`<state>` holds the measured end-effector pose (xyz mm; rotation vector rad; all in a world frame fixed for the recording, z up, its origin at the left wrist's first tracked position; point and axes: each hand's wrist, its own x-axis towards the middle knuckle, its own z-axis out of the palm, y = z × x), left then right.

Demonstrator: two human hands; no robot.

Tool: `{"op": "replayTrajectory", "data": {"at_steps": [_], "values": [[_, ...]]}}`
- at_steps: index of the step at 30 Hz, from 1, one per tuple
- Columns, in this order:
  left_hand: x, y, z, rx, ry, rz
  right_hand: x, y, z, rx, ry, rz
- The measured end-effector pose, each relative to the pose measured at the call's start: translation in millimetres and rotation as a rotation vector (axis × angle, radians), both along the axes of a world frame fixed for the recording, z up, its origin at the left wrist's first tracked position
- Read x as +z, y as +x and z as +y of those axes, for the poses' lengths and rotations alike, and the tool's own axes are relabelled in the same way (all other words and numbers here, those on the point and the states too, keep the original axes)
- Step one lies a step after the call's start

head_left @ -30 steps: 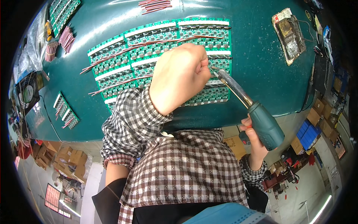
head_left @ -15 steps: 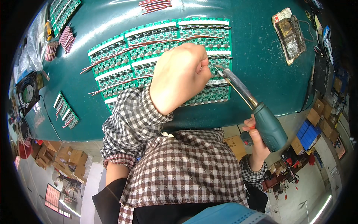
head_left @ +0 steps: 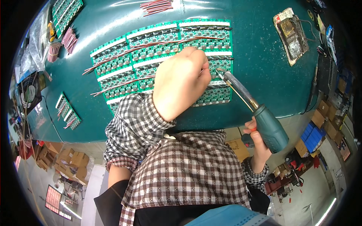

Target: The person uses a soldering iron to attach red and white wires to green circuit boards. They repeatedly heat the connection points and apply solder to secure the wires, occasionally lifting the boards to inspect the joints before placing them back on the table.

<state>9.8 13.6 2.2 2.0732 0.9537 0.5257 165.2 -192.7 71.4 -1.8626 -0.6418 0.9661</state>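
PCBs [head_left: 205, 44] on grn tbl [head_left: 260, 75], boxes [head_left: 77, 162] nr

Table [head_left: 260, 83] surfaced in glossy dark green, light reflected along its far part. Green circuit boards [head_left: 152, 52] laid out at the middle in a joined, slightly fanned block. A loose bunch of red wires [head_left: 156, 6] placed beyond. Far left: another green panel [head_left: 67, 15], with two wire bundles [head_left: 69, 40] set near it. Nearer, at left, a small board strip [head_left: 68, 111] laid aslant. At right, a stained, shallow tray [head_left: 292, 35] set well apart from the block.
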Motion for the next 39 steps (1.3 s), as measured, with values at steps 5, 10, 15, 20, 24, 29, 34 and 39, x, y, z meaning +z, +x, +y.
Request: {"op": "replayTrajectory", "data": {"at_steps": [5, 10, 15, 20, 24, 29, 34, 39], "values": [[3, 1, -3, 0.040, -0.014, 0.005, -4, 3, -10, -0.009, -0.031, 0.112], [3, 0, -6, 0.079, -0.006, 0.003, -7, 4, -15, 0.008, -0.033, 0.084], [1, 1, -8, 0.094, 0.013, -0.013, -9, 2, -16, 0.011, -0.029, 0.057], [-1, 1, -9, 0.101, 0.021, -0.017, -11, 2, -17, 0.006, -0.018, 0.065], [-1, 1, -9, 0.100, 0.014, -0.016, -11, 3, -17, 0.025, -0.023, 0.063], [1, 1, -8, 0.094, 0.021, -0.017, -12, 3, -17, 0.027, -0.001, 0.056], [0, 1, -8, 0.095, 0.025, -0.017, -12, 3, -16, 0.024, -0.011, 0.057], [0, 1, -7, 0.089, 0.011, -0.016, -8, 1, -11, 0.010, -0.044, 0.046]]}}
